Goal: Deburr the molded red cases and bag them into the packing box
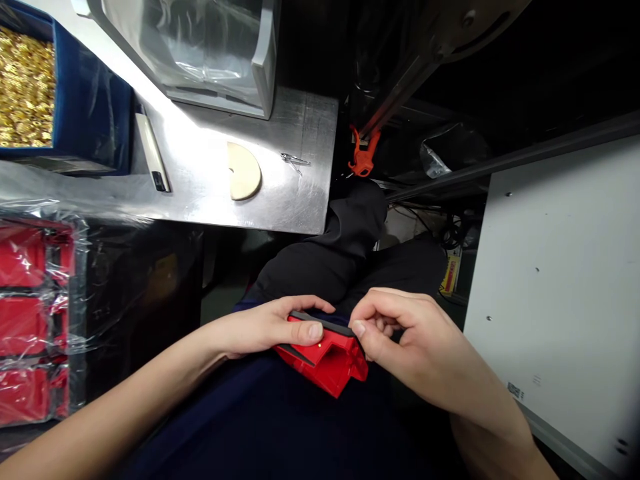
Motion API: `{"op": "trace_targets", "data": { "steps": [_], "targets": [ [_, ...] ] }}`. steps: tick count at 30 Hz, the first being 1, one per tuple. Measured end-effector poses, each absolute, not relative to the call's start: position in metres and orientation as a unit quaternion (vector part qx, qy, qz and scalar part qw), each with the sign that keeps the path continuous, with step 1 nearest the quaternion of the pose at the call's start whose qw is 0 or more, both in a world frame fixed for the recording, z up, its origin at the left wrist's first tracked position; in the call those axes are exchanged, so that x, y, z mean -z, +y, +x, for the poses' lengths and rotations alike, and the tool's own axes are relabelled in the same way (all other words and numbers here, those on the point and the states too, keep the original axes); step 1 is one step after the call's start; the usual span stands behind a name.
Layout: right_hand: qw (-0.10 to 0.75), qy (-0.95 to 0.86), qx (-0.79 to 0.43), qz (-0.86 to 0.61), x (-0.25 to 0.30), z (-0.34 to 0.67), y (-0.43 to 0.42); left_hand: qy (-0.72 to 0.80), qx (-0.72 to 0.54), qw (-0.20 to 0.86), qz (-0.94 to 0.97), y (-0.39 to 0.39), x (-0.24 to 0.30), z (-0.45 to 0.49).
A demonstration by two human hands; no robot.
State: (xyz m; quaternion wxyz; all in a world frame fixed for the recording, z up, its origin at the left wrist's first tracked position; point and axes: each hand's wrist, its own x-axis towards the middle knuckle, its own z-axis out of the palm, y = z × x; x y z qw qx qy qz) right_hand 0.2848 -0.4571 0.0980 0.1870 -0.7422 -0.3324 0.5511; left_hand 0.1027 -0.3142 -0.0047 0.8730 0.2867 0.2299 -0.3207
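Note:
My left hand is closed around a red plastic housing with a black edge strip, held low in front of my lap. Its thumb presses on the red face, near a small gold-coloured dot, while the fingers pass behind. At the housing's right end, my right hand pinches thumb and forefinger together against the corner of the black edge. Whatever is between those fingertips is hidden or too small to make out. An open hollow in the housing faces me.
On the metal table lie a utility knife, a pale half-round piece and small metal pins. Beyond stand a blue bin of gold-coloured parts and a grey bin. Bagged red parts are left; an orange air gun hangs ahead; a white panel stands right.

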Motion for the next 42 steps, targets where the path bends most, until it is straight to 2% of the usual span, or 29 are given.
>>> {"op": "trace_targets", "data": {
  "steps": [4,9,12,14,19,24,27,31,34,36,39,42],
  "targets": [
    [0.170,-0.314,-0.575,-0.736,-0.095,0.288,-0.462,0.240,0.309,0.876,0.282,-0.314,0.005,0.103],
    [0.184,-0.341,-0.460,-0.799,-0.089,0.285,-0.467,0.259,0.294,0.884,0.255,-0.312,0.006,0.101],
    [0.236,-0.360,-0.421,-0.798,-0.085,0.281,-0.469,0.258,0.278,0.896,0.232,-0.315,0.008,0.100],
    [0.267,-0.371,-0.446,-0.769,-0.082,0.278,-0.468,0.268,0.260,0.903,0.211,-0.318,0.009,0.100],
    [0.276,-0.330,-0.515,-0.741,-0.063,0.277,-0.459,0.338,0.244,0.900,0.125,-0.323,0.012,0.098],
    [0.394,-0.311,-0.485,-0.716,-0.040,0.283,-0.448,0.281,0.176,0.943,0.032,-0.314,0.025,0.088],
    [0.412,-0.449,-0.373,-0.699,-0.035,0.282,-0.443,0.237,0.115,0.965,0.007,-0.309,0.027,0.084],
    [0.339,-0.693,-0.159,-0.616,-0.030,0.264,-0.431,0.258,0.009,0.965,-0.045,-0.306,0.022,0.083],
    [0.290,-0.766,-0.075,-0.568,-0.025,0.242,-0.424,0.274,-0.070,0.956,-0.075,-0.303,0.022,0.079],
    [0.296,-0.784,-0.048,-0.544,-0.022,0.231,-0.423,0.270,-0.109,0.954,-0.072,-0.301,0.027,0.074],
    [0.354,-0.755,-0.071,-0.547,-0.020,0.227,-0.419,0.268,-0.136,0.953,-0.048,-0.298,0.037,0.062],
    [0.373,-0.616,-0.156,-0.676,-0.016,0.237,-0.393,0.283,-0.133,0.950,-0.024,-0.298,0.041,0.050]
  ]
}}
